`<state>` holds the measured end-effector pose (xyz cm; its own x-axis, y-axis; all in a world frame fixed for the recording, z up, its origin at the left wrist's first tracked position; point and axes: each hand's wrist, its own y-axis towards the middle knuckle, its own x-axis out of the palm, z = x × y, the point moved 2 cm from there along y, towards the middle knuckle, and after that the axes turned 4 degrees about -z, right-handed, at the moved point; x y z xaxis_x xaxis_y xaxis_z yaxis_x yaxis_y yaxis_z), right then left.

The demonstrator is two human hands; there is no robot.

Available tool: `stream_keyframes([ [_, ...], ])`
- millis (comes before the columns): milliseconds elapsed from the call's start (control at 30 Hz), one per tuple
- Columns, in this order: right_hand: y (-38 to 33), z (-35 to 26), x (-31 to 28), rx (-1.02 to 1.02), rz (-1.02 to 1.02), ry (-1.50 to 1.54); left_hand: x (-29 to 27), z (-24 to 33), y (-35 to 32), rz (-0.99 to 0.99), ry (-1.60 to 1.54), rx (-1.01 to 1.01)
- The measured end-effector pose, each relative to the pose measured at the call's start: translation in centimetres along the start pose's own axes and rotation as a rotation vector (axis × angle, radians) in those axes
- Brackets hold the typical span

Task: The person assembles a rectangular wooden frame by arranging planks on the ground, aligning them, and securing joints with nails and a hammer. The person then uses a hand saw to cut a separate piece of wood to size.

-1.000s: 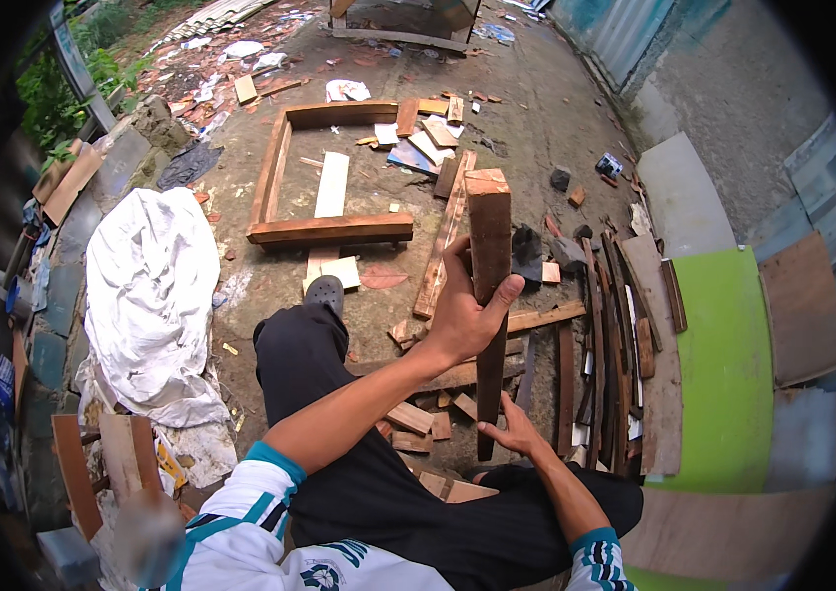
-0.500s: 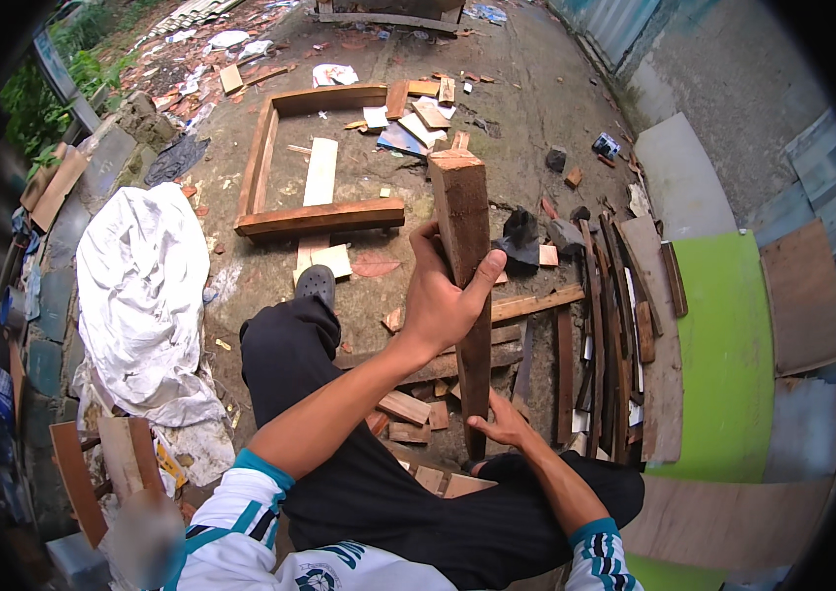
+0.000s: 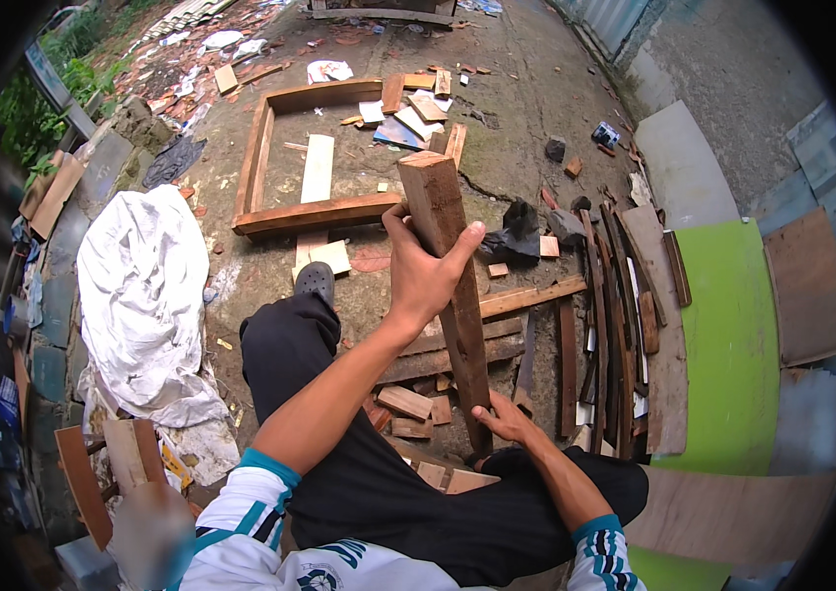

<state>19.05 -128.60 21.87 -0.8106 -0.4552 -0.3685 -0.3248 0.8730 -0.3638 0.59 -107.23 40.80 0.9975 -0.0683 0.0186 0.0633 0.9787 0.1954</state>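
A long brown wooden beam (image 3: 452, 256) stands tilted in front of me, its sawn upper end leaning left. My left hand (image 3: 425, 271) is wrapped round its upper part, thumb on the right side. Lower down, my right hand (image 3: 505, 418) holds the beam near its bottom end, fingers partly hidden behind the wood. The lower tip comes down by my right foot, among small wood offcuts (image 3: 405, 402). Beyond the beam, at the left, an open-sided wooden frame (image 3: 324, 214) lies on the ground.
White cloth (image 3: 142, 295) is heaped at the left. Dark wooden strips (image 3: 620, 325) lie in a row at the right, beside a green panel (image 3: 718, 345). A black plastic scrap (image 3: 514, 234) and a small can (image 3: 606, 135) sit farther off. Planks (image 3: 526, 297) lie behind the beam.
The beam's upper end has swung left with my left hand, so it leans more. My right hand has stayed near the bottom end. The view has shifted slightly.
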Motion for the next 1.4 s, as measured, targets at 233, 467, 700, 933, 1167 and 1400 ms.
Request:
stream_keyframes([
  [233,-0.5,0.5,-0.6,0.077,0.169,-0.178,-0.3,-0.7,1.4,-0.05,-0.256,-0.128],
  [467,-0.5,-3.1,1.1,0.256,0.426,-0.154,-1.3,-3.9,3.2,0.128,-0.467,-0.19],
  [700,-1.1,-3.0,2.6,0.307,0.947,-0.346,-1.3,-2.0,1.9,-0.008,-0.512,-0.327],
  [933,-1.9,-0.9,0.7,0.02,1.199,-0.637,-0.7,-5.8,1.7,0.061,-1.07,-0.313],
  [1167,-1.3,-0.1,0.7,-0.005,1.087,-0.613,0.0,-3.1,1.4,-0.174,-1.066,-0.294],
  [1400,-0.3,-0.9,0.2,-0.037,0.979,-0.453,-0.7,-3.2,2.2,-0.092,-0.933,-0.318],
])
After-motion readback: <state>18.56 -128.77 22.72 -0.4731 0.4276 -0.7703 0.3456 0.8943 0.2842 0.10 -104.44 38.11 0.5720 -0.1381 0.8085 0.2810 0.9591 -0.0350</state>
